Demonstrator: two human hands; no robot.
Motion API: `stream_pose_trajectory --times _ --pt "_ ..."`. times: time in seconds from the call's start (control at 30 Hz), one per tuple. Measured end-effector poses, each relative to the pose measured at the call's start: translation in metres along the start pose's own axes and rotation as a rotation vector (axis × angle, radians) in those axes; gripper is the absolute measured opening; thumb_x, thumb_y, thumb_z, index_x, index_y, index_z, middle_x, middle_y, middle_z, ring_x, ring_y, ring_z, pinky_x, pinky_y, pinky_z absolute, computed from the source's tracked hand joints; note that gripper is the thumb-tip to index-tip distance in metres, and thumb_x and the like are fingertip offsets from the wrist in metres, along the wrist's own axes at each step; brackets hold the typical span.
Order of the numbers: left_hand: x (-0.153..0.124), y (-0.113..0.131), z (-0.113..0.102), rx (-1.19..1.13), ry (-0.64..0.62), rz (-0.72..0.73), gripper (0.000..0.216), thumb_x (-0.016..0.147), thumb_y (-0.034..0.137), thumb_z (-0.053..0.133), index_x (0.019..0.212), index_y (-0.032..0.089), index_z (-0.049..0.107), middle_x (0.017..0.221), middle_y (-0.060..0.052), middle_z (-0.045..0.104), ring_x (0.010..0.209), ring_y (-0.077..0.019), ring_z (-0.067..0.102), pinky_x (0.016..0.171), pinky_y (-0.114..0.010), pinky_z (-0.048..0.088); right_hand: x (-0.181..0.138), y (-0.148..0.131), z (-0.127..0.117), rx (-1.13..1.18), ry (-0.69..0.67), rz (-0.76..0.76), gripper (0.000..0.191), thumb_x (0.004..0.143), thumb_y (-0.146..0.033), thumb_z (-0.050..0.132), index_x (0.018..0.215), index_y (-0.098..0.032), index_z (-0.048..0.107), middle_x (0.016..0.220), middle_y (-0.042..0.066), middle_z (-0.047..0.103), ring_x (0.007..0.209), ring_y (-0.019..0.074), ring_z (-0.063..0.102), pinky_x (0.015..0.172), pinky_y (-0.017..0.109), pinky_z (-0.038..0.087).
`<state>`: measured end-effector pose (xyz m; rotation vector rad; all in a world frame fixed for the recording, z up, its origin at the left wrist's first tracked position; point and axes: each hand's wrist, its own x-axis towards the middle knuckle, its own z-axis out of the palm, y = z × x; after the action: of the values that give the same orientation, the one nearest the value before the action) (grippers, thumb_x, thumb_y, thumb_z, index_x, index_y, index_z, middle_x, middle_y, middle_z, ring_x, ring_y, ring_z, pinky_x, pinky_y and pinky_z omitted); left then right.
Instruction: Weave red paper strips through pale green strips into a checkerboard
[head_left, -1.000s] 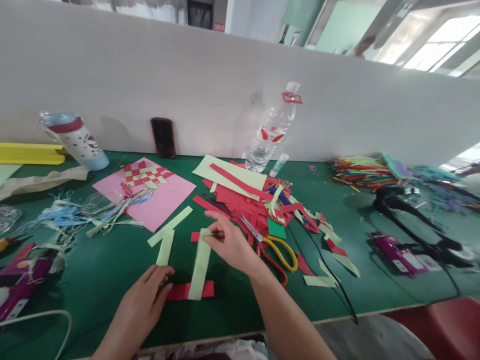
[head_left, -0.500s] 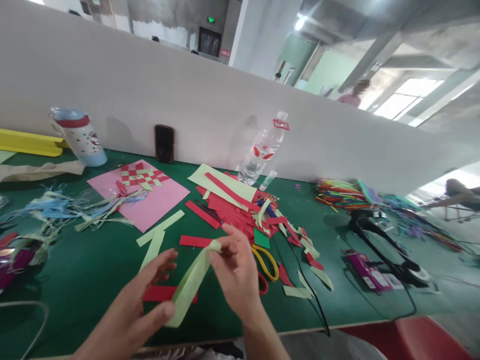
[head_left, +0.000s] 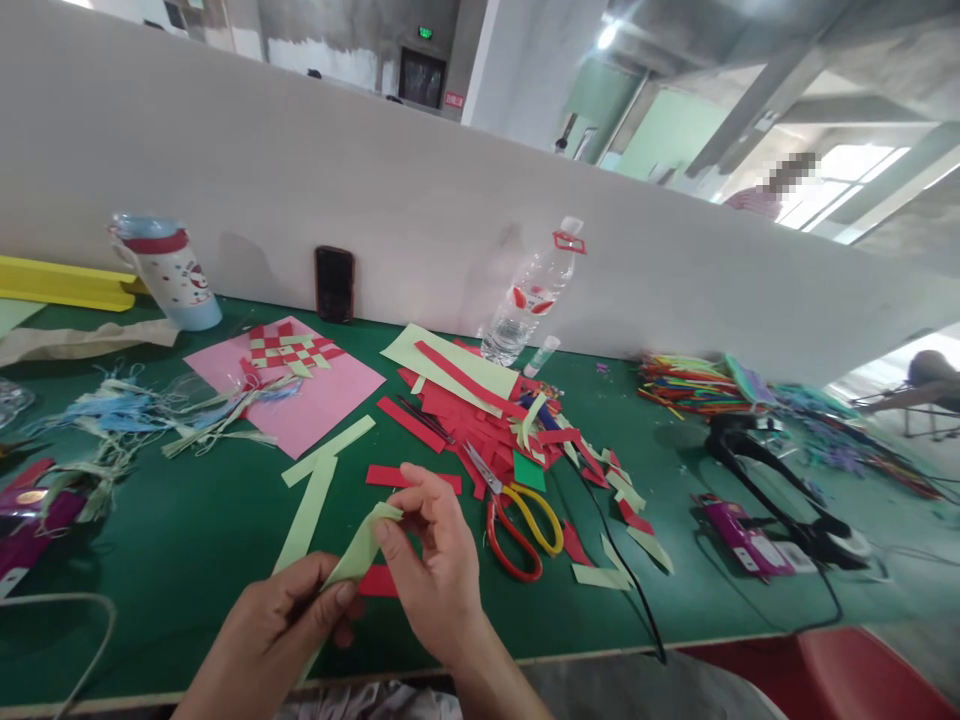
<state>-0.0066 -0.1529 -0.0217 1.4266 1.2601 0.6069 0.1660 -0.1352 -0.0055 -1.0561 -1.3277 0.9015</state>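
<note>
Strip [head_left: 357, 553] is clamped by left hand [head_left: 281, 612] and right hand [head_left: 433, 570] near table edge [head_left: 585, 655], clear of scissors [head_left: 498, 489].

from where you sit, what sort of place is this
Probably a craft workroom, though the frame can't confirm it: the hands hold a paper strip, while scissors and a woven paper piece lie nearby.

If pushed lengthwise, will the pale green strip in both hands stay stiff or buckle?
The pale green strip would probably buckle: it curls over at the right hand. It looks thin and papery, so likely light, and may crease where the left hand pinches it.
</note>
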Motion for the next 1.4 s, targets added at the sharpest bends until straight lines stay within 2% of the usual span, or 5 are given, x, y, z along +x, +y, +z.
stream_pose_trajectory --times 0.17,0.5,0.9,1.27,1.4 --pt "-0.002 -0.001 0.003 -0.023 0.083 -0.029 0.046 0.086 0.063 0.053 0.066 0.023 0.063 0.059 0.002 0.066 0.058 -0.0149 0.058 0.056 -0.021 0.041 -0.002 0.001 0.000 0.073 -0.019 0.110 0.029 0.087 -0.022 0.066 0.117 -0.023 0.066 0.090 0.002 0.067 0.075 0.0128 0.065 0.067 0.022 0.054" --pt "-0.005 0.005 0.002 0.043 0.163 -0.049 0.037 0.082 0.055 0.057 0.063 0.024 0.061 0.054 0.005 0.064 0.055 -0.0145 0.058 0.056 -0.021 0.041 0.001 0.001 0.001 0.260 -0.028 0.236 0.031 0.082 -0.020 0.070 0.113 -0.022 0.068 0.086 0.001 0.066 0.073 0.0118 0.062 0.066 0.022 0.053" --pt "-0.008 0.003 -0.002 0.042 0.136 -0.074 0.046 0.089 0.064 0.045 0.075 0.026 0.067 0.058 0.005 0.065 0.061 -0.0151 0.059 0.060 -0.021 0.040 0.005 0.003 0.001 0.258 0.067 0.258 0.028 0.080 -0.022 0.073 0.108 -0.023 0.069 0.084 -0.001 0.066 0.071 0.0102 0.063 0.065 0.019 0.054" --pt "-0.002 -0.026 -0.016 0.099 0.024 -0.090 0.039 0.085 0.060 0.053 0.094 0.026 0.071 0.067 0.003 0.071 0.068 -0.0172 0.065 0.061 -0.021 0.043 0.012 0.008 -0.011 0.046 0.268 0.210 0.026 0.080 -0.027 0.074 0.104 -0.019 0.068 0.084 0.003 0.068 0.072 0.0145 0.067 0.063 0.024 0.058" --pt "-0.004 -0.023 -0.016 0.024 0.024 -0.129 0.036 0.085 0.057 0.054 0.088 0.025 0.070 0.072 0.002 0.072 0.073 -0.0179 0.067 0.064 -0.020 0.046 0.012 0.011 -0.013 0.032 0.299 0.198 0.025 0.081 -0.029 0.073 0.103 -0.019 0.067 0.083 0.003 0.068 0.070 0.0144 0.068 0.062 0.024 0.059"
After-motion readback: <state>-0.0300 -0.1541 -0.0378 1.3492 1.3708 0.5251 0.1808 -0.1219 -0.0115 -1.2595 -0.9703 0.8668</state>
